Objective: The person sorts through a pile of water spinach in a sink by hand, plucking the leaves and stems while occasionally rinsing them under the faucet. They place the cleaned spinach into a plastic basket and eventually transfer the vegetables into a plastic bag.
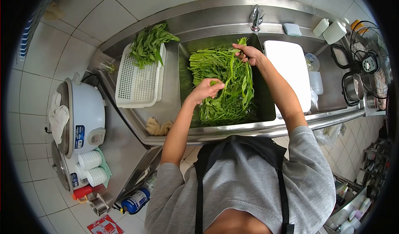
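Observation:
A heap of long-stemmed leafy greens [224,88] fills the steel sink basin [185,67]. My left hand [206,89] is closed around a bunch of the greens near the basin's middle. My right hand [248,53] grips the stem end of the same bunch at the far side of the basin, below the tap [256,18]. A white slotted basket [139,82] lies on the drainboard to the left, with more greens [149,43] piled at its far end.
A white board [289,70] covers the right basin. Left of the sink stand a rice cooker [85,115], stacked white cups [92,167] and a crumpled cloth [158,128]. Bottles [332,30], pots [353,88] and a fan [372,59] crowd the right side.

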`<state>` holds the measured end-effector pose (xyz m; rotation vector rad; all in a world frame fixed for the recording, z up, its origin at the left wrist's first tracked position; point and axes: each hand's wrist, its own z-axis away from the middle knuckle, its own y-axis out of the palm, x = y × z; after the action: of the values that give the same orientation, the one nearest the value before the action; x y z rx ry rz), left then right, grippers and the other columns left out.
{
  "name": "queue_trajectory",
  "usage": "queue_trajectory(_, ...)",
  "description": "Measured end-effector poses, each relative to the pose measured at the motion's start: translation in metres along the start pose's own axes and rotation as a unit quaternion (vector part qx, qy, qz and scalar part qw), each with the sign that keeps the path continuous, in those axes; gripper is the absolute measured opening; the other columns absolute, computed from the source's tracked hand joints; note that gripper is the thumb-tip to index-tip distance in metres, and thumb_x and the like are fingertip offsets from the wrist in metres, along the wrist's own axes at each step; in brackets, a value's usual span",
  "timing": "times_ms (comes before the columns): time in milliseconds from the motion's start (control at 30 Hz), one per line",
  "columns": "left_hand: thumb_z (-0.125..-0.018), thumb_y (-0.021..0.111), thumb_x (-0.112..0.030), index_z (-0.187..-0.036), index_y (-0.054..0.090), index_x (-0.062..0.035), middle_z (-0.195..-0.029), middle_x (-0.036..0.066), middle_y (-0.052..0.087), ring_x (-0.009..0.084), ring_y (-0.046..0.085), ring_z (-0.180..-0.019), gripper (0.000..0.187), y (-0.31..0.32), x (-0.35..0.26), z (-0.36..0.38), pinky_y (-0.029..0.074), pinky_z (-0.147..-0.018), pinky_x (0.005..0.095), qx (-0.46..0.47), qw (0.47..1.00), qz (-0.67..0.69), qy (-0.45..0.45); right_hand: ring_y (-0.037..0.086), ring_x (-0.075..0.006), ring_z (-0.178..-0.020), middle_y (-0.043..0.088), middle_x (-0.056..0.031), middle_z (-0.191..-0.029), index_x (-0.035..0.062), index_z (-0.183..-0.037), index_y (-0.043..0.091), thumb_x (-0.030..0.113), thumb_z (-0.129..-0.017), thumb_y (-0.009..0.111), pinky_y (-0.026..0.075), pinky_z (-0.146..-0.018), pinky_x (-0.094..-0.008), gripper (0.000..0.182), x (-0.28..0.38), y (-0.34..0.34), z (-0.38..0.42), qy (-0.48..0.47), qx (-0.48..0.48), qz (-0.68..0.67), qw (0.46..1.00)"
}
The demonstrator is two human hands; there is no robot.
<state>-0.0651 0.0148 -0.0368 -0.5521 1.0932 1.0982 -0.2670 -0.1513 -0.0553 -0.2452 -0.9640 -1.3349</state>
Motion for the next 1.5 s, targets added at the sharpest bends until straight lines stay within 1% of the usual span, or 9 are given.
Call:
queue_trajectory(433,-0.086,0.056,-0.024,-0.104,0.052,-0.0043,-0.059,-0.008,0.041,0.0011,0.032,-0.046,0.027,0.005,-0.007,0.010,0.031,-0.045,0.0195,-0.007,0.998,0.007,0.068,0.032,-0.0029,-0.040,0.058,-0.0029,-0.068,0.0065,-0.095,0.048,0.029,-0.077,0.066,0.026,-0.032,-0.0158,0.034,0.007,-0.002,0.003,-0.015,-0.032,0.012,0.999)
queue_trajectory(933,-0.085,0.055,-0.019,-0.083,0.053,-0.0041,-0.054,-0.005,0.034,0.0046,0.030,-0.046,0.015,-0.001,0.002,-0.001,0.025,-0.043,0.0227,-0.028,0.999,-0.005,0.020,0.034,-0.0040,-0.041,0.057,-0.0040,-0.067,0.0063,-0.089,0.050,0.031,-0.077,0.067,0.025,-0.034,-0.0181,0.032,0.008,0.006,0.007,-0.063,-0.003,0.032,0.997)
queue_trajectory(1033,-0.082,0.059,-0.022,-0.084,0.057,-0.0026,-0.060,0.000,0.048,0.0080,0.044,-0.053,0.020,-0.011,0.016,-0.007,0.037,-0.051,0.0253,-0.170,0.980,-0.097,-0.036,0.035,-0.0045,-0.041,0.058,-0.0047,-0.065,0.0047,-0.089,0.053,0.030,-0.076,0.067,0.026,-0.035,-0.0187,0.032,0.015,0.008,0.013,-0.121,-0.038,0.043,0.991)
queue_trajectory(1133,-0.079,0.062,-0.027,-0.092,0.064,-0.0037,-0.080,0.008,0.063,0.0162,0.057,-0.070,0.027,-0.017,0.040,-0.009,0.044,-0.067,0.0279,-0.235,0.951,-0.199,0.039,0.036,-0.0048,-0.041,0.058,-0.0051,-0.063,0.0044,-0.083,0.056,0.032,-0.076,0.067,0.027,-0.035,-0.0194,0.031,0.020,0.004,0.018,-0.157,-0.051,0.076,0.983)
queue_trajectory(1167,-0.080,0.061,-0.027,-0.102,0.063,-0.0045,-0.097,0.011,0.064,0.0194,0.059,-0.086,0.031,-0.023,0.046,-0.008,0.043,-0.079,0.0290,-0.233,0.945,-0.230,0.028,0.036,-0.0047,-0.041,0.059,-0.0053,-0.064,0.0041,-0.083,0.056,0.032,-0.076,0.067,0.027,-0.035,-0.0195,0.031,0.021,0.003,0.019,-0.155,-0.053,0.086,0.983)
queue_trajectory(1267,-0.081,0.060,-0.031,-0.105,0.062,-0.0058,-0.102,0.012,0.062,0.0156,0.057,-0.093,0.035,-0.023,0.025,-0.006,0.040,-0.086,0.0284,-0.215,0.945,-0.236,0.066,0.036,-0.0047,-0.041,0.059,-0.0059,-0.065,0.0033,-0.082,0.056,0.032,-0.076,0.067,0.027,-0.036,-0.0196,0.032,0.023,0.003,0.021,-0.152,-0.045,0.102,0.982)
queue_trajectory(1400,-0.082,0.060,-0.033,-0.099,0.063,-0.0029,-0.078,0.007,0.064,0.0095,0.054,-0.065,0.035,-0.003,-0.023,-0.007,0.044,-0.064,0.0268,-0.113,0.949,-0.295,0.008,0.036,-0.0048,-0.042,0.060,-0.0061,-0.065,0.0034,-0.082,0.056,0.032,-0.075,0.068,0.027,-0.036,-0.0197,0.032,0.016,0.012,0.021,-0.142,-0.027,0.093,0.985)
queue_trajectory(1433,-0.080,0.061,-0.033,-0.095,0.064,-0.0023,-0.064,0.003,0.059,0.0066,0.044,-0.052,0.034,-0.006,-0.012,-0.017,0.039,-0.050,0.0250,-0.113,0.946,-0.288,0.095,0.036,-0.0050,-0.041,0.060,-0.0063,-0.065,0.0035,-0.082,0.056,0.032,-0.075,0.068,0.027,-0.036,-0.0198,0.032,0.014,0.014,0.019,-0.142,-0.025,0.088,0.986)
queue_trajectory(1500,-0.080,0.062,-0.032,-0.094,0.064,-0.0016,-0.063,0.001,0.058,0.0054,0.042,-0.050,0.034,0.003,-0.020,-0.018,0.037,-0.048,0.0241,-0.121,0.948,-0.288,0.062,0.036,-0.0051,-0.041,0.060,-0.0064,-0.065,0.0036,-0.082,0.056,0.032,-0.075,0.068,0.027,-0.035,-0.0198,0.032,0.014,0.017,0.019,-0.144,-0.034,0.080,0.986)
